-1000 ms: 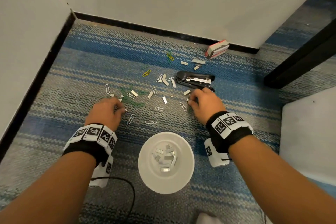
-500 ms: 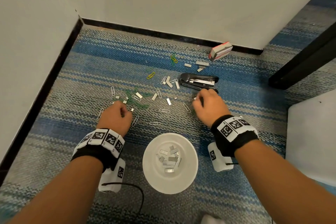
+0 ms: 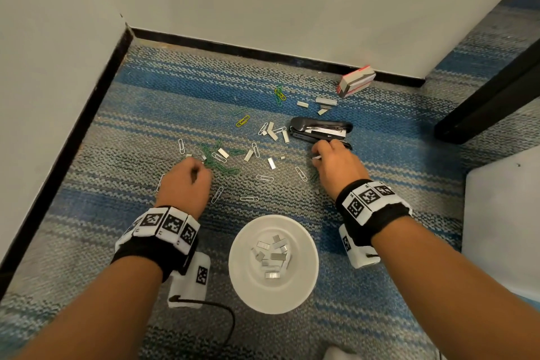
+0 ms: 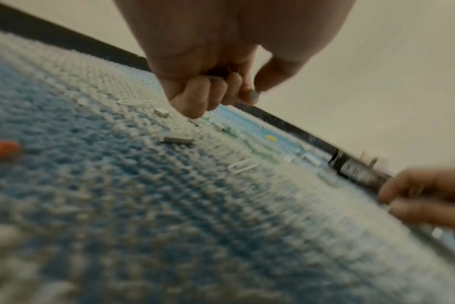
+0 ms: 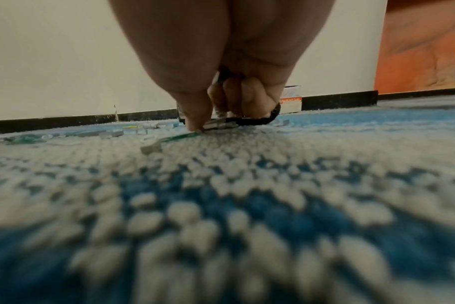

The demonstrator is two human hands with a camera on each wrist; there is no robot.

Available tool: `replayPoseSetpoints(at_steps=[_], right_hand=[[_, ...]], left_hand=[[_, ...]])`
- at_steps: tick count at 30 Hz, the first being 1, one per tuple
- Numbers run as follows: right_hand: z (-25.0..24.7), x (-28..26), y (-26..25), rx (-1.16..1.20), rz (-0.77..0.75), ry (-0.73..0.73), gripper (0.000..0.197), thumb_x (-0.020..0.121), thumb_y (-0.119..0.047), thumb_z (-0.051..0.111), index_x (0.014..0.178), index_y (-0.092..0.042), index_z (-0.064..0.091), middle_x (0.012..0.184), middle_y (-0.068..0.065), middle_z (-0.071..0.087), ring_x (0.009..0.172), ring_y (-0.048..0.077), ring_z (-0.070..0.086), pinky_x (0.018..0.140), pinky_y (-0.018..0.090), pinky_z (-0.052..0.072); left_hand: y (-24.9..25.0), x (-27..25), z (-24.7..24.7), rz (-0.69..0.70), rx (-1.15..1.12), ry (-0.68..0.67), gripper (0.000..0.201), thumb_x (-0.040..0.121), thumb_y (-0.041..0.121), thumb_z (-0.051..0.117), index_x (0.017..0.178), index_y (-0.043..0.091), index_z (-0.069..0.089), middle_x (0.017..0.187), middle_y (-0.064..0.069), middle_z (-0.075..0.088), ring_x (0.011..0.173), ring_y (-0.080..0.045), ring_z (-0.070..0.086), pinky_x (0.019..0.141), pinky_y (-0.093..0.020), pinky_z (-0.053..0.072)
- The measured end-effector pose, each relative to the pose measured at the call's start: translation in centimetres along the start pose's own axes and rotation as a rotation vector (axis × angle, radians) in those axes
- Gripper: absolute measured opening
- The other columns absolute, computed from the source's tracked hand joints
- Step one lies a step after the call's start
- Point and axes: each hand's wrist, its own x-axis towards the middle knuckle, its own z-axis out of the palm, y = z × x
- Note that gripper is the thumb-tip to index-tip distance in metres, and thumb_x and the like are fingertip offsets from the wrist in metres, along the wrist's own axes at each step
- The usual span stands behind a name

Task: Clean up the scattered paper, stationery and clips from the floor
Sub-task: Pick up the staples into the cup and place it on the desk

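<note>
Silver and green paper clips (image 3: 217, 161) and short staple strips (image 3: 271, 163) lie scattered on the blue-grey carpet. A black stapler (image 3: 320, 130) lies open behind them. My left hand (image 3: 201, 169) hovers at the edge of the green clip pile. In the left wrist view its fingers (image 4: 208, 98) are curled tight into the palm around something small and dark. My right hand (image 3: 317, 156) is just in front of the stapler and pinches a staple strip (image 5: 216, 123) against the carpet, thumb down. A white bowl (image 3: 242, 286) between my wrists holds several staple strips.
A red and white staple box (image 3: 355, 80) leans near the black skirting board at the back. Walls close the corner on the left and behind. A dark door frame (image 3: 482, 96) stands at the right, with a white panel (image 3: 502, 213) in front of it.
My left hand has slid forward to the green clips and closed its fingers. My right hand has moved closer to the stapler and taken hold of a staple strip.
</note>
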Motion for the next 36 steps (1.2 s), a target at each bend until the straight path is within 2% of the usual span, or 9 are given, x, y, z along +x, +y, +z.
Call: replayPoseSetpoints(at_steps=[3, 6, 11, 16, 19, 22, 27, 32, 36], right_hand=[[-0.3, 0.2, -0.2, -0.012, 0.01, 0.018, 0.018, 0.097, -0.021, 0.042, 0.107, -0.01, 0.051, 0.109, 0.015, 0.056, 0.095, 0.035, 0.056, 0.074, 0.036, 0.041], [-0.5, 0.0, -0.2, 0.01, 0.02, 0.026, 0.018, 0.098, -0.02, 0.039, 0.106, -0.009, 0.05, 0.107, 0.016, 0.056, 0.094, 0.035, 0.056, 0.072, 0.035, 0.039], [-1.9, -1.7, -0.7, 0.288, 0.085, 0.051, 0.017, 0.099, -0.025, 0.037, 0.096, -0.012, 0.049, 0.094, 0.011, 0.06, 0.088, 0.029, 0.056, 0.07, 0.032, 0.035], [-5.4, -6.0, -3.2, 0.491, -0.18, -0.065, 0.017, 0.096, -0.008, 0.038, 0.097, -0.019, 0.051, 0.091, -0.006, 0.052, 0.078, 0.003, 0.046, 0.069, 0.02, 0.037], [-6.8, -9.6, -5.0, 0.535, -0.321, -0.156, 0.02, 0.094, -0.008, 0.043, 0.096, -0.026, 0.048, 0.088, -0.017, 0.049, 0.082, -0.006, 0.045, 0.072, 0.008, 0.034], [-7.0, -11.8, -6.3, 0.539, -0.415, -0.182, 0.023, 0.09, -0.008, 0.05, 0.094, -0.03, 0.049, 0.095, -0.011, 0.05, 0.089, 0.002, 0.046, 0.08, 0.01, 0.035], [-7.1, -12.7, -6.6, 0.615, -0.408, -0.244, 0.019, 0.087, -0.004, 0.048, 0.097, -0.019, 0.057, 0.097, -0.004, 0.055, 0.092, 0.005, 0.05, 0.083, 0.017, 0.04], [-6.5, -13.4, -7.6, 0.725, -0.395, -0.293, 0.028, 0.082, -0.001, 0.046, 0.101, -0.018, 0.056, 0.099, -0.006, 0.057, 0.094, 0.004, 0.053, 0.083, 0.014, 0.041], [-6.8, -13.0, -7.8, 0.859, -0.371, -0.312, 0.032, 0.082, 0.002, 0.044, 0.1, -0.021, 0.055, 0.099, 0.0, 0.063, 0.094, 0.011, 0.059, 0.084, 0.027, 0.049]], left_hand=[[0.9, -0.7, -0.4, -0.061, -0.215, -0.094, 0.028, 0.075, 0.029, 0.031, 0.066, 0.009, 0.048, 0.064, -0.006, 0.047, 0.069, -0.022, 0.041, 0.063, -0.033, 0.029], [2.5, -2.0, -1.1, 0.001, -0.423, -0.326, 0.02, 0.071, 0.03, 0.031, 0.054, 0.02, 0.035, 0.054, 0.005, 0.033, 0.056, -0.018, 0.029, 0.052, -0.031, 0.022], [5.4, -6.6, -2.6, 0.397, -0.259, -0.467, 0.033, 0.086, 0.041, 0.04, 0.059, 0.023, 0.036, 0.055, 0.01, 0.039, 0.052, -0.005, 0.033, 0.051, -0.02, 0.027], [6.3, -10.0, -2.2, 0.63, -0.15, -0.593, 0.023, 0.079, 0.039, 0.038, 0.076, 0.023, 0.054, 0.068, 0.013, 0.05, 0.065, -0.001, 0.047, 0.06, -0.011, 0.034], [6.2, -11.2, -1.5, 0.644, -0.124, -0.609, 0.024, 0.076, 0.031, 0.042, 0.086, 0.023, 0.062, 0.075, 0.018, 0.054, 0.067, 0.009, 0.049, 0.063, -0.002, 0.032], [6.3, -11.6, -1.5, 0.665, -0.101, -0.581, 0.023, 0.076, 0.026, 0.048, 0.085, 0.018, 0.068, 0.075, 0.026, 0.05, 0.076, 0.021, 0.049, 0.068, 0.005, 0.029], [6.1, -12.1, -1.9, 0.713, -0.059, -0.545, 0.042, 0.073, 0.045, 0.039, 0.085, 0.022, 0.073, 0.092, 0.007, 0.067, 0.098, -0.005, 0.05, 0.069, 0.006, 0.028], [5.2, -12.2, -2.4, 0.665, 0.021, -0.493, 0.038, 0.071, 0.047, 0.041, 0.066, 0.017, 0.063, 0.071, 0.004, 0.067, 0.069, -0.011, 0.061, 0.06, -0.017, 0.038], [5.8, -11.9, -3.0, 0.631, -0.049, -0.484, 0.022, 0.07, 0.036, 0.044, 0.054, 0.022, 0.046, 0.049, 0.013, 0.046, 0.052, -0.006, 0.048, 0.052, -0.017, 0.033]])
